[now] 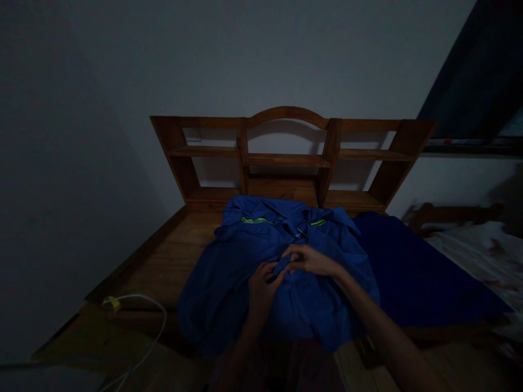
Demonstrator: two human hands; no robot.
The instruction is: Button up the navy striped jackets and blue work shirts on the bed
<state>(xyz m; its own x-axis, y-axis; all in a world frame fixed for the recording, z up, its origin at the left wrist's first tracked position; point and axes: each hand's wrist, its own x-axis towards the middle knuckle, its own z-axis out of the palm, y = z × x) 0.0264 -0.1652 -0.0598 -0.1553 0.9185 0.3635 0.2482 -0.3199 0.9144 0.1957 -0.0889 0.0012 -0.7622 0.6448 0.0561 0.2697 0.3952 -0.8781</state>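
A blue jacket (pixel 229 283) with yellow-green trim on its chest lies spread over the wooden desk, its collar end toward the shelf and its lower edge hanging over the front. Both my hands meet at the middle of its front, pinching a raised fold of the cloth between them. My left hand (pixel 263 283) grips the fold from the lower left, with thumb and fingers closed. From the upper right, my right hand (pixel 304 260) pinches the same fold. Whether a button or other fastener sits between the fingertips is too dark to tell.
A wooden shelf unit (pixel 286 159) stands at the desk's back against the wall. Dark blue cloth (pixel 425 272) covers the right side of the desk (pixel 163 261). A white cable (pixel 163 321) with a yellow end hangs at the left. Pale bedding (pixel 482 256) lies far right.
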